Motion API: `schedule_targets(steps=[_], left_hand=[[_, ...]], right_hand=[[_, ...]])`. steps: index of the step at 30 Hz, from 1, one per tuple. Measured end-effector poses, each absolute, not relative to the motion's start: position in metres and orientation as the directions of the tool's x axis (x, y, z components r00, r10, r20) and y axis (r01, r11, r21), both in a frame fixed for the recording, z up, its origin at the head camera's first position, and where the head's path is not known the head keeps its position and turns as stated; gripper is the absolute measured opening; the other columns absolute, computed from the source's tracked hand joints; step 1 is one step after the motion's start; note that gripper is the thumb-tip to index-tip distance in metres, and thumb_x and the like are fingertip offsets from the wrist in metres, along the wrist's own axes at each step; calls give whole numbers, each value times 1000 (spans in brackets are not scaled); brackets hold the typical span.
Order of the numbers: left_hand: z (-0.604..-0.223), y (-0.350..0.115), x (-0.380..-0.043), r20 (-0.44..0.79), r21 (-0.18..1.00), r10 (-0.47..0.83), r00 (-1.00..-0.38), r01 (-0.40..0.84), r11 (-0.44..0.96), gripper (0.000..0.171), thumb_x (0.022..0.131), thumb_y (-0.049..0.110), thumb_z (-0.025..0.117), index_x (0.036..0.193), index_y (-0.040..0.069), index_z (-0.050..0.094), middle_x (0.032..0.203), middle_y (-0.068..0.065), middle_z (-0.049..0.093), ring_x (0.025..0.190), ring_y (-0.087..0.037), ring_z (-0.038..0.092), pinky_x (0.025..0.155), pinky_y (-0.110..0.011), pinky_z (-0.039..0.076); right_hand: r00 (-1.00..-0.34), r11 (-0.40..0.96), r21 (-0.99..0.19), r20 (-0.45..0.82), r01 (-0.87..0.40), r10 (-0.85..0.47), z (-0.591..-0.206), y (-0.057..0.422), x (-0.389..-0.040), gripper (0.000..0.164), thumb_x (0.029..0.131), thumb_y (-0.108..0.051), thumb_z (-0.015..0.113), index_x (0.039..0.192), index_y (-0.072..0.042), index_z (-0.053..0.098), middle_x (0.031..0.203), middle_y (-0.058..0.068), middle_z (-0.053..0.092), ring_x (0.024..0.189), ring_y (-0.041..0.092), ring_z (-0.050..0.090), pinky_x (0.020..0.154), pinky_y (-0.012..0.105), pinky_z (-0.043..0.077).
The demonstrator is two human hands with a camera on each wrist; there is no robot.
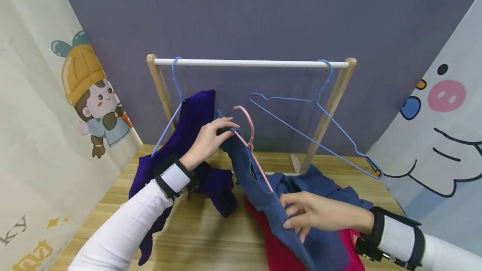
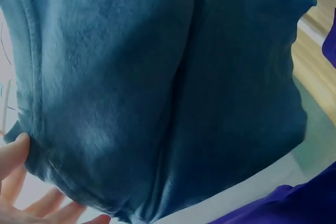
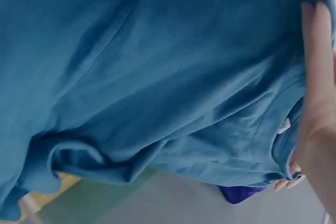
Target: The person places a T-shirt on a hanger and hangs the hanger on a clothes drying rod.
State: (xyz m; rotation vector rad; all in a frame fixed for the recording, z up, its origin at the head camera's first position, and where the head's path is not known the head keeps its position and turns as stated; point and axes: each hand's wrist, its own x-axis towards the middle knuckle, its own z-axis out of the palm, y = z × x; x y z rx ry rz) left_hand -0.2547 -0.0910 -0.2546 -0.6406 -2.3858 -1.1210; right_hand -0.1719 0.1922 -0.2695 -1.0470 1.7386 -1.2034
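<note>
Blue shirt (image 1: 244, 168): held up over the table (image 1: 211, 241), in front of the rack (image 1: 248, 62) and between its two uprights; its lower part spreads to the right, over a red cloth (image 1: 280, 246).
Pink hanger (image 1: 251, 143): at the shirt's neck opening, hook outside, its lower end running into the cloth.
Left hand (image 1: 211, 139): thumb and fingers pinch the shirt by the hanger's upper end; whether they also grip the hanger itself is hard to tell, since the fingertips are covered.
Right hand (image 1: 320, 212): holds shirt fabric between thumb and curled fingers, just beyond the spot where the hanger's lower end slips from sight.
Reason for the hold: the two grips, one near each end of the hanger, probably keep the neckline drawn out along it and the hook free of cloth.
Hanger direction: the long axis slants from upper left, by the left hand, to lower right, by the right hand; the hook rises from the middle, its tip turned left.
Shirt direction: the held edge follows the same slant, the body falling toward the person and the right.
Rack ends: a purple garment (image 1: 197, 116) hangs on a blue hanger (image 1: 168, 128) at the left; a bare hanger (image 1: 318, 98) hangs tilted at the right, apparently spaced to leave the middle of the rail free.
</note>
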Motion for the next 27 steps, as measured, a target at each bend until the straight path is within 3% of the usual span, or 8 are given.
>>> schedule_targets(steps=[4,6,12,27], left_hand=[[-257,-95,-254,542,616,170,-823,527,585,32,85,13,60,116,6,58,129,-16,45,121,-30,38,98,-42,30],[-258,-97,-252,517,643,149,-843,497,582,41,86,17,58,124,4,50,130,-18,42,121,-31,38,98,-43,31],[-270,-108,-243,372,735,171,-912,402,547,52,90,20,51,134,1,29,129,-21,40,112,-32,47,87,-43,42],[-303,-132,-233,310,651,275,-910,414,636,35,87,11,53,118,-5,49,97,-16,63,84,-25,61,71,-33,48]], right_hand=[[-370,132,-968,-45,-212,-928,-268,181,-176,18,89,-6,51,89,6,37,69,29,51,62,5,56,53,51,46],[-379,99,-972,-11,-214,-926,-265,177,-180,19,88,-4,51,88,7,36,66,30,47,61,5,56,52,52,45],[-426,52,-968,60,-247,-903,-252,167,-190,22,88,-2,52,89,9,33,64,0,51,59,7,57,52,48,48],[-571,48,-979,75,-198,-817,-204,119,-211,20,86,2,52,98,5,37,75,1,63,57,9,60,56,28,51]])
